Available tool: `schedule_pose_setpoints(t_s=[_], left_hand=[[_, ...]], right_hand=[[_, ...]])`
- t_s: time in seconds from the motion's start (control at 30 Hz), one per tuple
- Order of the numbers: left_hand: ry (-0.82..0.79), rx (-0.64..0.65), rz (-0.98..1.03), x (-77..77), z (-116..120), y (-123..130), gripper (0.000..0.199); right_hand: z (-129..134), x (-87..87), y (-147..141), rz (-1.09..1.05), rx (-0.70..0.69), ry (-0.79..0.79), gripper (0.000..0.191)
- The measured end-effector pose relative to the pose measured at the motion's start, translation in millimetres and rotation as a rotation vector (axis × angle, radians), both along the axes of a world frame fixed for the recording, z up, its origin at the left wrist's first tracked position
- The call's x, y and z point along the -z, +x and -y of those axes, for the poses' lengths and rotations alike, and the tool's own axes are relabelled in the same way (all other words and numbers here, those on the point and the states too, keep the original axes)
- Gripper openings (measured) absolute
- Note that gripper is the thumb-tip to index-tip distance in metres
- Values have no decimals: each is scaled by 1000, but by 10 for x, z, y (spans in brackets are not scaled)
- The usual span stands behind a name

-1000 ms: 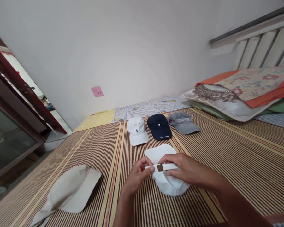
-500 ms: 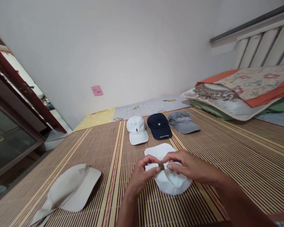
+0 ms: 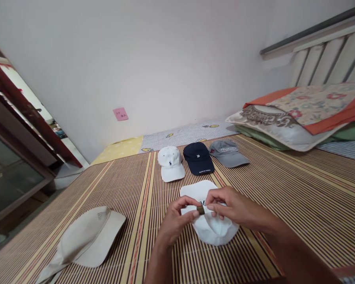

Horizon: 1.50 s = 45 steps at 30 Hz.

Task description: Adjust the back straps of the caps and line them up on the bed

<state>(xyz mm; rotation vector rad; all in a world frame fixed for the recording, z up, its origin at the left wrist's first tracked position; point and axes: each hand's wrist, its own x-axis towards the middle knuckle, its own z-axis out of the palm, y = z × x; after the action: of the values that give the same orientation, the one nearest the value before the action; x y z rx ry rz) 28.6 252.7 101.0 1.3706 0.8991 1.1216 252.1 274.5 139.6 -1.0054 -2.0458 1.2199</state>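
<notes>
A white baseball cap lies on the mat in front of me, its brim pointing away and its back strap towards me. My left hand is closed in a pinch on the strap at the small brownish buckle. On the other side of the buckle, my right hand pinches the strap between thumb and fingers. Part of a dark mark on the cap's front shows between the hands. The fingers hide most of the strap.
Beyond the hands stand a white cap, a navy cap and a grey cap in a row. A beige sun hat lies at left on the striped mat. Stacked pillows rest at back right.
My right hand's fingers have shifted slightly right, away from the buckle, and more of the cap's dark front mark shows. The left hand keeps its pinch. The view has moved slightly.
</notes>
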Motion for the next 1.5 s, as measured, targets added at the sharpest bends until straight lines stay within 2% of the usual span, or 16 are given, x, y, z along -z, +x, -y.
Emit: schedule_pose_setpoints(t_s=[0.33,0.87,1.23,1.5], left_hand=[[4,-36,-13,53,-32,23,35],[0,-68,49,87,-44,1,32],[56,-88,40,87,-43,20,30],[-21,-82,34,51,-26,19,33]], right_hand=[[-40,48,-39,-60,68,-54,14],[-13,31,-54,-134,54,-103,17],[-25,63,-73,-163,60,-115,15],[-37,55,-30,-142,10,-134,15]])
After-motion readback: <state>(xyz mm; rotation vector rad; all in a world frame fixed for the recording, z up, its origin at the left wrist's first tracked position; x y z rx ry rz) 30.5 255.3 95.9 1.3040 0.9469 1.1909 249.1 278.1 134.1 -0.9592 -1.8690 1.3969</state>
